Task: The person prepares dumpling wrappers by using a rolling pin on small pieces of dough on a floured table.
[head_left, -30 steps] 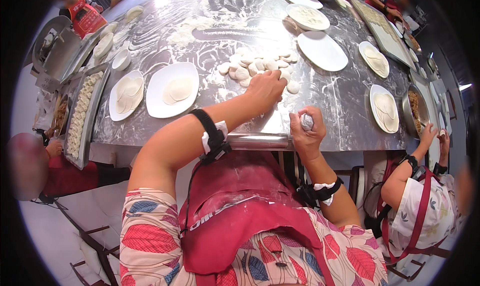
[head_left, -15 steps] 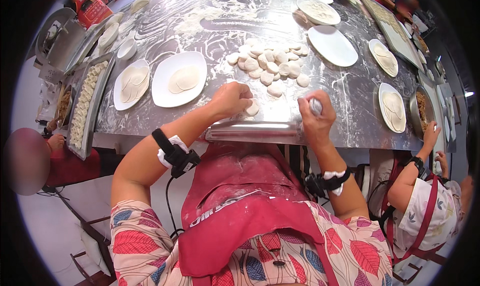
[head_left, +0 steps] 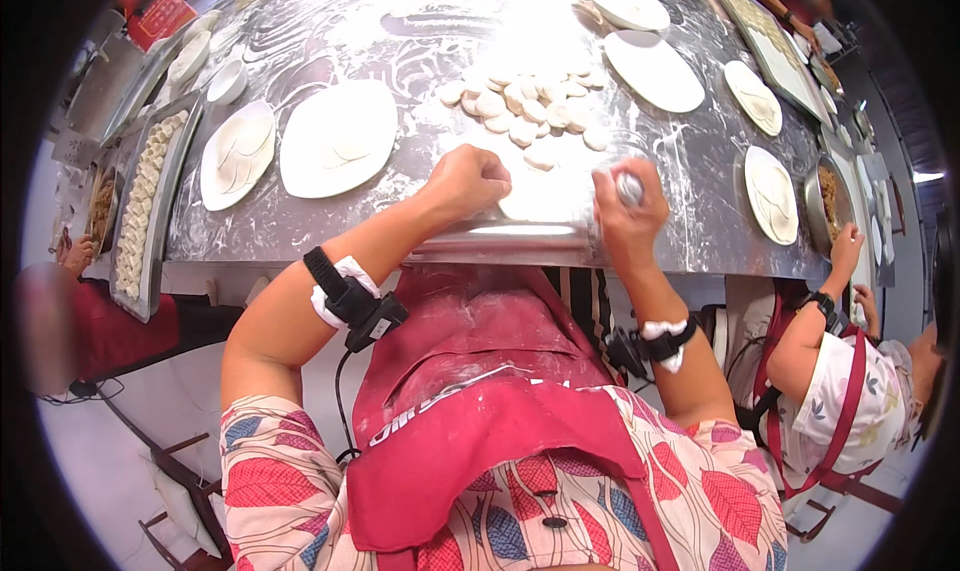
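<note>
Pale dough discs point(head_left: 527, 111), loosely heaped, just beyond both hands point(head_left: 466, 183) point(head_left: 634, 213)

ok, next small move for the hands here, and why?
I'd guess a slight turn of the pale dough piece by the left hand: that hand is at its edge, though glare blurs it, and the right hand grips a grey-ended tool just across.

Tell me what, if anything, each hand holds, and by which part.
The right hand grips what looks like a rolling pin, close to its rounded grey end. Blur and glare leave it unclear whether the left hand holds anything.
</note>
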Demonstrator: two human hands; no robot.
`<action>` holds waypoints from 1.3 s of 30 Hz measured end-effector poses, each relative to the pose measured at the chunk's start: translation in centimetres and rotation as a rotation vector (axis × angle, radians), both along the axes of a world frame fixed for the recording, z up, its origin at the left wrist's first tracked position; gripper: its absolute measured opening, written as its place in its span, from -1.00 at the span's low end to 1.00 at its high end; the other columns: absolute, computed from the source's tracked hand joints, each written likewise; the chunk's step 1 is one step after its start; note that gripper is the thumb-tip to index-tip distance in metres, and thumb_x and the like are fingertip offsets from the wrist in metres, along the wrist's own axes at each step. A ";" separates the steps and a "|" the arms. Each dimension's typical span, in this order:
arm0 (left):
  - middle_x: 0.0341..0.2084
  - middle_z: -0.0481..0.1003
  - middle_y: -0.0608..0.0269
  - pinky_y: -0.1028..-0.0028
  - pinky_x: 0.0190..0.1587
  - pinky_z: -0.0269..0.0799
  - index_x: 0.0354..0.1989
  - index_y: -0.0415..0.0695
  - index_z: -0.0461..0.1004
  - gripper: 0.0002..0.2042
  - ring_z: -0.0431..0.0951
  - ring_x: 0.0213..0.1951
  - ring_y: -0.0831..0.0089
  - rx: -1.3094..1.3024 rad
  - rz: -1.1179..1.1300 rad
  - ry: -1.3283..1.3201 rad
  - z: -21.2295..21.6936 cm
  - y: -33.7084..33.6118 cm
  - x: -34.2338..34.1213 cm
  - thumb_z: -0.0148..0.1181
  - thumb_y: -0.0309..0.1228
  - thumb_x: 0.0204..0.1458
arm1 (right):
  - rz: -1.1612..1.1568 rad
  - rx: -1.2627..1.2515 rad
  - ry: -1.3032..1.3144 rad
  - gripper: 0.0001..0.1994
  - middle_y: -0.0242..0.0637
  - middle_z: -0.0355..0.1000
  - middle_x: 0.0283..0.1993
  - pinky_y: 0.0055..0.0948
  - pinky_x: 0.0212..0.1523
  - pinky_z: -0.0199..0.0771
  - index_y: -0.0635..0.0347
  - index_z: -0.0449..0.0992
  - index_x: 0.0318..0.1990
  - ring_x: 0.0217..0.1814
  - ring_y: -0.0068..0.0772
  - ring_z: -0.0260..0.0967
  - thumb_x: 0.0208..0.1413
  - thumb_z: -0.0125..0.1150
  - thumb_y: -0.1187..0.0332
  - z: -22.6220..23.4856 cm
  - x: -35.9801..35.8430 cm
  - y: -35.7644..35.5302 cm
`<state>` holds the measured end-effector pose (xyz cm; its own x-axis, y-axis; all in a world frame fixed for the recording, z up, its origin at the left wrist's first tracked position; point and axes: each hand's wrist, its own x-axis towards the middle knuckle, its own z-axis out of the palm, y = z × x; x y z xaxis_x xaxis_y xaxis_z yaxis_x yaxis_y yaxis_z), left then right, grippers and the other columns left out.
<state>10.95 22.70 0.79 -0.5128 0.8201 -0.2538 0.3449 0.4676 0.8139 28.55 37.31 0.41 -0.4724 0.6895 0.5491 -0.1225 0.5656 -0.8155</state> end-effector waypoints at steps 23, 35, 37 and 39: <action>-0.51 0.57 0.11 0.38 -0.27 0.44 -0.34 -0.25 0.58 -0.83 0.55 -0.40 0.40 -0.029 -0.142 0.222 2.5 2.8 1.6 0.24 -0.40 -0.04 | 0.031 0.100 0.022 -0.79 -0.37 0.33 -0.56 -0.56 -0.56 0.29 0.15 0.38 -0.32 -0.57 -0.65 0.26 -0.04 0.33 0.52 1.0 -4.1 2.4; -0.44 0.56 -0.02 0.32 -0.20 0.45 -0.35 -0.27 0.54 -0.80 0.58 -0.32 0.20 0.004 -0.209 0.152 1.9 1.8 -0.1 0.19 -0.38 -0.08 | -0.026 0.074 -0.025 -0.79 -0.35 0.34 -0.58 -0.53 -0.53 0.34 0.17 0.38 -0.32 -0.55 -0.63 0.32 -0.06 0.32 0.54 0.7 -3.0 1.8; -0.46 0.55 0.00 0.33 -0.23 0.43 -0.36 -0.28 0.52 -0.81 0.56 -0.35 0.22 0.029 -0.218 0.226 2.1 2.4 0.3 0.16 -0.38 -0.04 | -0.033 0.165 0.009 -0.79 -0.34 0.34 -0.58 -0.49 -0.53 0.34 0.16 0.38 -0.30 -0.55 -0.62 0.34 -0.05 0.32 0.52 1.7 -5.6 2.4; -0.50 0.54 0.06 0.34 -0.28 0.41 -0.38 -0.29 0.48 -0.82 0.51 -0.42 0.33 0.074 -0.236 0.225 2.1 2.8 0.1 0.11 -0.40 0.01 | -0.033 0.133 -0.002 -0.79 -0.34 0.36 -0.56 -0.49 -0.53 0.36 0.16 0.38 -0.31 -0.55 -0.58 0.36 -0.06 0.32 0.53 1.3 -5.6 2.4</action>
<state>11.06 25.48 2.90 -0.3430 0.9349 -0.0913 0.6113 0.2959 0.7340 23.00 39.74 1.71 -0.4515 0.6257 0.6361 -0.1004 0.6728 -0.7330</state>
